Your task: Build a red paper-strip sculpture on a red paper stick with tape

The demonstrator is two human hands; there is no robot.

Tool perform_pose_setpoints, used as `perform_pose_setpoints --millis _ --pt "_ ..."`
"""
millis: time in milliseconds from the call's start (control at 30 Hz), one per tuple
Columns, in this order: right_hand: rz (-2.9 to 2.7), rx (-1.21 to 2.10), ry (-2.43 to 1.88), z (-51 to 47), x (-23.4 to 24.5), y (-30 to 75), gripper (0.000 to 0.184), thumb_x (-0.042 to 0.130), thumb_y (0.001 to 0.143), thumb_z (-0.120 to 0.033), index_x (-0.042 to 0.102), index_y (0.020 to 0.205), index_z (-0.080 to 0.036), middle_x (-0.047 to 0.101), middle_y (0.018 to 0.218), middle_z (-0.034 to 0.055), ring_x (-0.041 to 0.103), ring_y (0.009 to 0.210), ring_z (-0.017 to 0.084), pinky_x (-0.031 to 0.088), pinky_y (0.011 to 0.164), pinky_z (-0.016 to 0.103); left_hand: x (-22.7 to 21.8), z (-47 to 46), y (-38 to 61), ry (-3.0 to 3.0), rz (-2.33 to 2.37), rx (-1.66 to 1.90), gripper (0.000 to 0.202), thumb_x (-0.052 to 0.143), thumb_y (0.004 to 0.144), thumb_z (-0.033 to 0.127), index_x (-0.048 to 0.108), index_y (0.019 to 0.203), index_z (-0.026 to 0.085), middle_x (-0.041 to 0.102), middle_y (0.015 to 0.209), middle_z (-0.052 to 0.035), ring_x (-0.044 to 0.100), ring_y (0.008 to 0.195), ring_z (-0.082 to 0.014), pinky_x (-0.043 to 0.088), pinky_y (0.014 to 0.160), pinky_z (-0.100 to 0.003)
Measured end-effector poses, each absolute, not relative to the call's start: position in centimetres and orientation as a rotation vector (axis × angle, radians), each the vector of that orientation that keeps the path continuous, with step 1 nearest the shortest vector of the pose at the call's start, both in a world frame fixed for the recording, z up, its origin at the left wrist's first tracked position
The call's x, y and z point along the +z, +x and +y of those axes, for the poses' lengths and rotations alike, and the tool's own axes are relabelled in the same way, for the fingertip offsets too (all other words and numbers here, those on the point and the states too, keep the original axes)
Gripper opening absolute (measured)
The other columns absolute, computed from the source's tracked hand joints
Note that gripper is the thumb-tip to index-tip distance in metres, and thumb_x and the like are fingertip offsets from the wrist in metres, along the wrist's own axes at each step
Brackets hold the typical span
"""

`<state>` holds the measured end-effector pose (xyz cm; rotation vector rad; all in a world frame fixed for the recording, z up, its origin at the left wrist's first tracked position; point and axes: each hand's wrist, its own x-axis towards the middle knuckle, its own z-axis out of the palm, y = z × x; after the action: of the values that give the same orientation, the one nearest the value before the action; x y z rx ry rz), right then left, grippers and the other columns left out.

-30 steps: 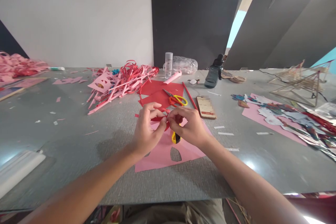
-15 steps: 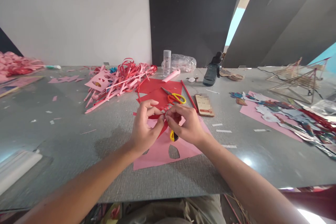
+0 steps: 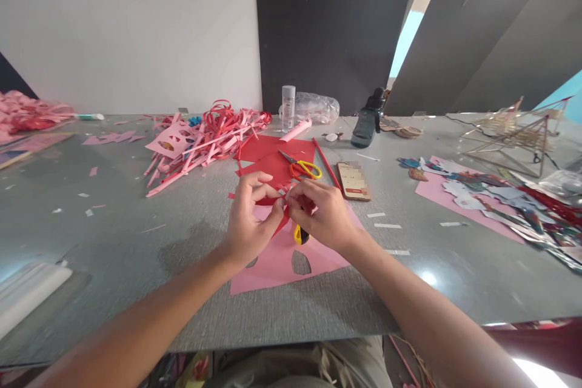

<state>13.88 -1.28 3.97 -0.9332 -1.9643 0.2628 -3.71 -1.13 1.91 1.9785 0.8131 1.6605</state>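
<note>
I see the left hand (image 3: 250, 215) and the right hand (image 3: 321, 212) both pinching red paper (image 3: 282, 223), which is between their fingertips, above the pink sheet (image 3: 274, 270). Its lower part slants down-left; neither hand is nearer.

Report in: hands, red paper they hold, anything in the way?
Left hand, right hand: pinching red paper. Held above pink sheet. Yellow-black tool by right hand, scissors just beyond; neither seems in the way.
</note>
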Motion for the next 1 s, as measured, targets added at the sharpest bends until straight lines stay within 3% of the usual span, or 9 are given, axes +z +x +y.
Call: perform_pose_setpoints --millis 367,800,1000 --pt "-1.858 0.314 -0.993 -1.4 4.2 13.7 0.011 0.056 0.076 -0.012 0.052 0.072 -0.022 0.057 0.067 -0.0025 0.047 0.058 0.012 0.037 0.059 0.028 1.9 -1.0 -4.0 1.892 0.861 1.684 0.038 0.067 0.092 0.019 0.045 0.122 0.027 0.064 0.079 0.004 0.066 0.08 -0.0173 0.049 0.084 -0.034" --pt "-1.496 0.773 -0.915 -1.1 5.4 13.8 0.011 0.056 0.077 -0.024 0.05 0.068 -0.022 0.043 0.062 -0.0048 0.038 0.056 0.011 0.03 0.052 0.026 2.4 -0.7 -4.3 1.676 0.898 1.81 0.034 0.069 0.09 0.024 0.046 0.116 0.027 0.064 0.079 0.0045 0.061 0.073 -0.0151 0.047 0.075 -0.029" --pt "-1.439 0.815 -0.905 -1.0 5.5 13.8 0.01 0.057 0.074 -0.024 0.05 0.067 -0.022 0.04 0.06 -0.0059 0.036 0.055 0.01 0.028 0.05 0.026 2.5 -0.6 -4.4 1.648 0.91 1.831 0.035 0.07 0.088 0.024 0.046 0.114 0.027 0.063 0.077 0.0043 0.059 0.07 -0.0146 0.045 0.07 -0.027"
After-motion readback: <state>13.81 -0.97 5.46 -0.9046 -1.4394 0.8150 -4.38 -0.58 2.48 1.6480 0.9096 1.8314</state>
